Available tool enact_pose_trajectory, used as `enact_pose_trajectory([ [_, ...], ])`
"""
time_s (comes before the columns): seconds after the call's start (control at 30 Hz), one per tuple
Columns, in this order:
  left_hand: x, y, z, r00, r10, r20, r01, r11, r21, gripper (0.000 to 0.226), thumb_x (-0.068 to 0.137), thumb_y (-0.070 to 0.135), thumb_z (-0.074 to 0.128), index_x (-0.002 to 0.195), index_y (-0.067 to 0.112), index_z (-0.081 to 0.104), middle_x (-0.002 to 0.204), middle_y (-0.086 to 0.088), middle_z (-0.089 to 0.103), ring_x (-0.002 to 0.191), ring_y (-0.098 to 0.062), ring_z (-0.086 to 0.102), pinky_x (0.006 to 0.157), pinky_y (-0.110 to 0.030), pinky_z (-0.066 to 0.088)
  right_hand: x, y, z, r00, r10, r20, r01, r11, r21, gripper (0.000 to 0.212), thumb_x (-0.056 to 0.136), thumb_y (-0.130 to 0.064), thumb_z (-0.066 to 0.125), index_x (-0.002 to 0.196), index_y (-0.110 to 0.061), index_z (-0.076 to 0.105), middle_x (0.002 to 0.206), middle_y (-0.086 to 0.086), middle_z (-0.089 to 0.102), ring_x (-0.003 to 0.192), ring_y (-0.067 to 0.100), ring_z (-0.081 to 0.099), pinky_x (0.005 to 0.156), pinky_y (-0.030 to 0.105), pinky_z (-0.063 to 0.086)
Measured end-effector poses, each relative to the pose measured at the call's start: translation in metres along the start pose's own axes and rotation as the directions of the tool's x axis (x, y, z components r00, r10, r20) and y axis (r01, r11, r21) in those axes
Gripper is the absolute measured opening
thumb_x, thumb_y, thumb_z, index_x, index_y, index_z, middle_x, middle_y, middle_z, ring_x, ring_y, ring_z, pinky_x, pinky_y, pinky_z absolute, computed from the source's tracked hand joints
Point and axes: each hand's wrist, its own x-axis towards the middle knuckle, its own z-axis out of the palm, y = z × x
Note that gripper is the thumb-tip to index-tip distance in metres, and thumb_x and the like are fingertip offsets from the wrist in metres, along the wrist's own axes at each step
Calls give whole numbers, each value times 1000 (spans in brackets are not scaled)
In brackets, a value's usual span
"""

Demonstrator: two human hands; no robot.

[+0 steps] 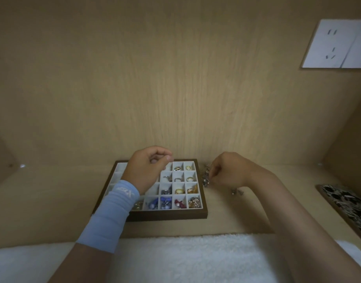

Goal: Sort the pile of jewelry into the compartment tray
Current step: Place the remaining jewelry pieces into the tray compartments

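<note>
A wooden compartment tray [167, 215] with white cells lies on the desk in front of me; many right and front cells hold rings, beads and earrings. My left hand [149, 170], with a light blue wrist sleeve, hovers over the tray's back middle, its fingers curled in and thumb against forefinger; whether it holds anything is hidden. My right hand [226, 170] rests just right of the tray, its fingertips pinched on a dark metallic piece in the jewelry pile [206, 178]. A few more small pieces [237, 192] lie under my right wrist.
A white fluffy cloth [185, 258] covers the near edge. A patterned black-and-white object [347, 205] lies at the far right. The wooden back wall stands right behind the tray, with a white socket plate [336, 43] at upper right.
</note>
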Motion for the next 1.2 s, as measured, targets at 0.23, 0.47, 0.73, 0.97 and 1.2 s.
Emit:
enact_pose_trajectory([
  [0.23, -7, -16, -29, 999, -41, -4, 40, 998, -52, 20, 95, 8, 55, 94, 22, 70, 88, 9, 76, 71, -12, 67, 73, -30, 55, -11, -25, -12, 989, -117, -94, 137, 958, 253, 23, 89, -5, 65, 84, -25, 76, 81, -5, 73, 48, -1, 60, 52, 16, 48],
  [0.47, -9, -35, -58, 996, -76, -53, 72, 995, -72, 21, 95, 5, 55, 88, 18, 70, 84, 9, 76, 61, -8, 64, 62, -17, 52, -5, -67, -3, 978, -206, -36, 205, 907, 369, 15, 91, -11, 68, 93, -21, 79, 66, -14, 72, 49, -4, 60, 46, 15, 45],
  [0.73, -6, -42, -71, 989, -142, -35, 132, 970, -205, 9, 96, 8, 57, 97, 8, 65, 85, -1, 77, 58, -14, 65, 51, -16, 45, 28, -118, 18, 964, -267, 15, 233, 867, 441, 3, 89, -15, 73, 86, -16, 74, 68, 2, 70, 51, 16, 63, 46, 26, 48],
  [0.97, -4, -50, -75, 983, -183, 1, 176, 946, -271, 9, 94, 12, 61, 88, 11, 67, 79, -1, 77, 63, -19, 71, 49, -19, 44, 49, -139, 38, 957, -283, -63, 275, 820, 501, 6, 89, -19, 74, 91, -22, 78, 63, 6, 71, 46, 11, 59, 47, 23, 43],
  [1.2, -3, -50, -76, 978, -207, 16, 203, 940, -273, 9, 90, 13, 67, 92, 4, 69, 74, -8, 75, 56, -14, 69, 49, -11, 44, 52, -139, 50, 940, -316, -130, 336, 778, 531, 2, 84, -17, 79, 85, -17, 80, 69, 3, 73, 49, 14, 57, 47, 20, 44],
])
